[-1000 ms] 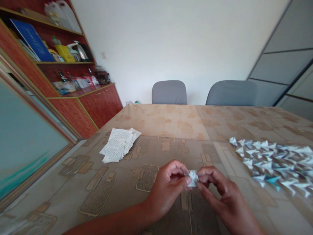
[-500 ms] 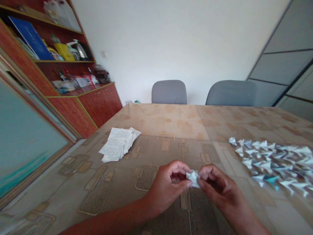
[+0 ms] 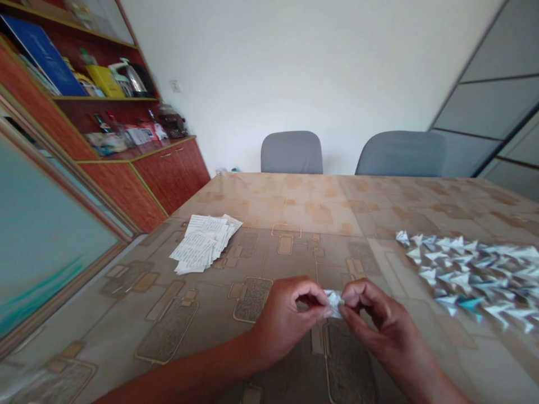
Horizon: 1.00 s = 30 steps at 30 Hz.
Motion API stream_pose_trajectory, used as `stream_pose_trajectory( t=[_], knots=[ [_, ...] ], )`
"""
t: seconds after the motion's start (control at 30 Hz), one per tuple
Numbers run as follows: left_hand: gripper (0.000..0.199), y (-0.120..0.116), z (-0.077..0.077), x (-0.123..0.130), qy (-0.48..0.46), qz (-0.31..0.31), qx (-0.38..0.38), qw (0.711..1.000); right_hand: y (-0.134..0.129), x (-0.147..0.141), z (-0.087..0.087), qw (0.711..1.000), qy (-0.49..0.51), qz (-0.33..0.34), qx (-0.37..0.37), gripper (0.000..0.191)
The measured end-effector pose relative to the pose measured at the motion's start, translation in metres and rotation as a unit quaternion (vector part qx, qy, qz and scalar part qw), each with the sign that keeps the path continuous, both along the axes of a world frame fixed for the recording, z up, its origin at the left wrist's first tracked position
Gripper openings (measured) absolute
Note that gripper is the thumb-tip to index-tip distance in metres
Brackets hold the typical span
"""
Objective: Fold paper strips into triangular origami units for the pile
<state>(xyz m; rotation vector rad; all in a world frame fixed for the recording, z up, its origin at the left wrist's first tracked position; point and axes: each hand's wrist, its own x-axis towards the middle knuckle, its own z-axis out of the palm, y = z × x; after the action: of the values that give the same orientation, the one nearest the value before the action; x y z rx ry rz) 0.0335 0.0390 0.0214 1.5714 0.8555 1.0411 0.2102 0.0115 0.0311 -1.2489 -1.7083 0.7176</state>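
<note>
A small folded piece of printed paper (image 3: 334, 303) is pinched between both hands above the near part of the table. My left hand (image 3: 290, 320) grips its left side between thumb and index finger. On the opposite side, my right hand (image 3: 377, 320) holds it with thumb and fingertips. The fingers cover part of the paper, so its full shape is hidden. Off to the left lies a loose stack of printed paper slips (image 3: 204, 244). Many folded paper pieces (image 3: 471, 275) with pointed tips stand in rows on the right.
The table (image 3: 269, 202) wears a patterned brown cover. Two grey chairs (image 3: 291, 152) stand behind its far edge, against a white wall. A reddish wooden cabinet (image 3: 168, 174) with bottles and a kettle on its shelves is at the back left.
My left fingers have closed further over the paper's left side, and less of its pointed edge shows. The view has tilted slightly; the stack and the rows lie as before.
</note>
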Motion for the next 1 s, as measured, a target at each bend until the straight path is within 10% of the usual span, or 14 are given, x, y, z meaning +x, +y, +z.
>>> stream_pose_trajectory(
  t=[0.33, 1.0],
  knots=[
    [0.02, -0.007, -0.007, 0.009, -0.138, -0.005, -0.185, 0.973, -0.004, 0.002, 0.001, 0.996, -0.078, 0.009, 0.046, 0.01],
    [0.025, -0.002, -0.001, 0.01, -0.115, 0.047, -0.176, 0.976, -0.001, 0.004, 0.003, 0.993, 0.003, 0.05, -0.109, 0.016]
  ],
)
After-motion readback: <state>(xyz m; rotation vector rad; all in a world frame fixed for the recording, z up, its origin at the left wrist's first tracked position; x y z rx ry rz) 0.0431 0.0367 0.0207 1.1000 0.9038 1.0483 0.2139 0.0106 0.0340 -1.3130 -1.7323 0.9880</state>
